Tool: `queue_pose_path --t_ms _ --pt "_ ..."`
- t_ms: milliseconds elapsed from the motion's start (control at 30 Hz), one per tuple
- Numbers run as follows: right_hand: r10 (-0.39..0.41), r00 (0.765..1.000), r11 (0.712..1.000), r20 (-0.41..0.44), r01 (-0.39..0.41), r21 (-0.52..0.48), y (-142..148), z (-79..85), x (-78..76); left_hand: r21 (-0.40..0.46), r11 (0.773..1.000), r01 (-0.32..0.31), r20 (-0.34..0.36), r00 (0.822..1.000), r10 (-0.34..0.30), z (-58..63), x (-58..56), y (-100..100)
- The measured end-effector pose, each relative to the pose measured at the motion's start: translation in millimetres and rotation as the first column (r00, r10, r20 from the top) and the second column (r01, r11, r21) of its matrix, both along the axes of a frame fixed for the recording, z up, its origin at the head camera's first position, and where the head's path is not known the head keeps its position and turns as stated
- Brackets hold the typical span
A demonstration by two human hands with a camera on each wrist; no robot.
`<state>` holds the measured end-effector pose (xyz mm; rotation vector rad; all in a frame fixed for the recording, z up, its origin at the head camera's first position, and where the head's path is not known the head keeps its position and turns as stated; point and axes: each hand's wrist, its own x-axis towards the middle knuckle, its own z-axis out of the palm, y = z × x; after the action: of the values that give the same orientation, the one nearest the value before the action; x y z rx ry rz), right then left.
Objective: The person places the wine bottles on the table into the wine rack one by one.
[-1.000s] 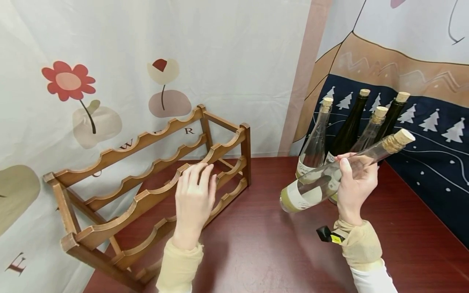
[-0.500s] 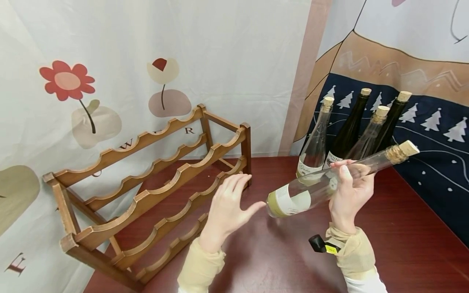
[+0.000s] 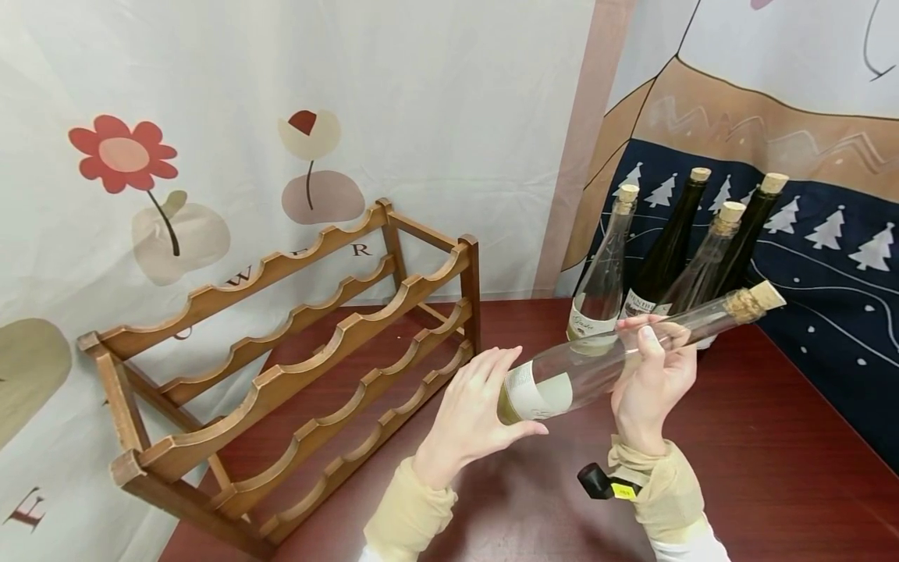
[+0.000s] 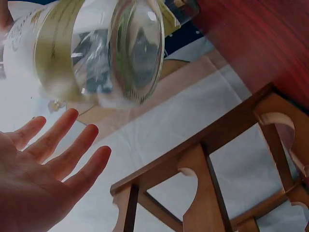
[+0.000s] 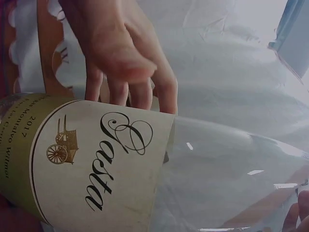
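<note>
A clear, corked wine bottle [image 3: 586, 371] with a white and olive label is held tilted above the table, cork [image 3: 764, 298] up to the right and base lower left. My right hand [image 3: 653, 382] grips it at the neck and shoulder, thumb on top. Beside the base, my left hand [image 3: 467, 410] is spread, thumb below and fingers above. The left wrist view shows its relaxed fingers [image 4: 82, 164] just under the round glass base [image 4: 137, 53]. A label [image 5: 106, 164] reading "Gasta" fills much of the right wrist view, with left-hand fingers behind it.
On the left of the red-brown table [image 3: 520, 499] stands a wooden wine rack [image 3: 342, 336] with scalloped rails. Several corked bottles, clear ones [image 3: 605, 265] and dark ones [image 3: 670, 242], stand upright at the back right. Printed cloth [image 3: 449, 117] hangs behind.
My left hand has moved right from in front of the rack to the bottle's base. The right hand has brought the bottle leftward, and it lies closer to level.
</note>
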<state>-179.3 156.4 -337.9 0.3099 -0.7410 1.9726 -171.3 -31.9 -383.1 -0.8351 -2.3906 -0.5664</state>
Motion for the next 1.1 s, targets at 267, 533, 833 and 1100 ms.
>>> queue_pose_path --t_ms 267,533,833,1100 --pt "0.072 0.997 0.995 0.021 -0.071 -0.076 -5.1 -2.7 1.7 0.007 1.0 0.005 -0.035 0.999 -0.005 -5.9 -1.6 4.7" --pt "0.159 0.987 0.977 0.005 -0.157 -0.144 -9.6 -1.0 5.1 0.021 1.0 0.013 -0.104 0.995 -0.011 -7.4 -1.2 9.5" --pt "0.188 0.981 0.972 0.042 -0.179 -0.154 -9.6 -0.6 7.4 0.013 1.0 0.004 -0.179 0.984 -0.001 -7.4 -1.4 11.0" --pt "0.368 0.929 0.93 0.041 -0.367 -0.018 -1.7 -3.8 5.3 0.046 0.999 -0.006 -0.194 0.981 0.015 -5.0 -1.3 7.6"
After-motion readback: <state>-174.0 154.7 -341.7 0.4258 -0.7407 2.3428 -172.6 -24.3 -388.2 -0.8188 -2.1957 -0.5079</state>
